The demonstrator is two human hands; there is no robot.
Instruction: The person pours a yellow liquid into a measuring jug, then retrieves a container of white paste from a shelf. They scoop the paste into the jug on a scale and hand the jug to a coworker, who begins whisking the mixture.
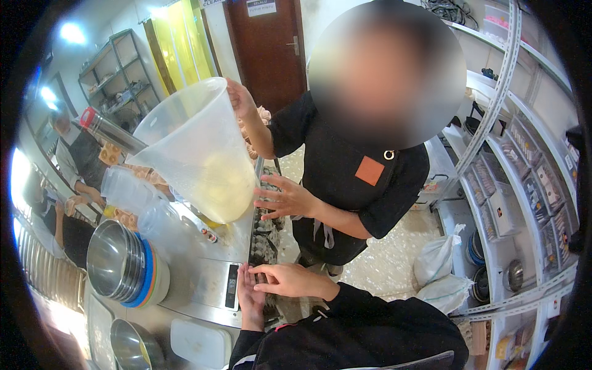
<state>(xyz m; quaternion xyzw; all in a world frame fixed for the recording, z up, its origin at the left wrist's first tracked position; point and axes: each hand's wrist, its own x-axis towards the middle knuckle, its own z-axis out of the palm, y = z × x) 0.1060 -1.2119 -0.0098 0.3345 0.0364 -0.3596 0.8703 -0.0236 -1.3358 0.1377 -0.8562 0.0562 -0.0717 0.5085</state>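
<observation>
My left hand [251, 296] is palm up beside the digital kitchen scale [203, 289]. The extended index finger of my right hand [296, 280] meets the fingers of my left hand; neither hand holds an object. Beyond them a co-worker in a black top and apron holds a large translucent plastic jug [185, 138] tilted above the steel table [231, 245]. One of the co-worker's hands [239, 97] grips its rim, the other hand [289, 199] is spread beside its base. A pale yellow mass shows in the jug's lower part.
Stacked steel and coloured bowls [113, 263] stand left of the scale, with clear plastic containers [132, 194] behind. Nearer are another steel bowl [132, 344] and a white lidded box [199, 342]. Shelving [499, 138] and white sacks [437, 263] stand right. Other people work at far left.
</observation>
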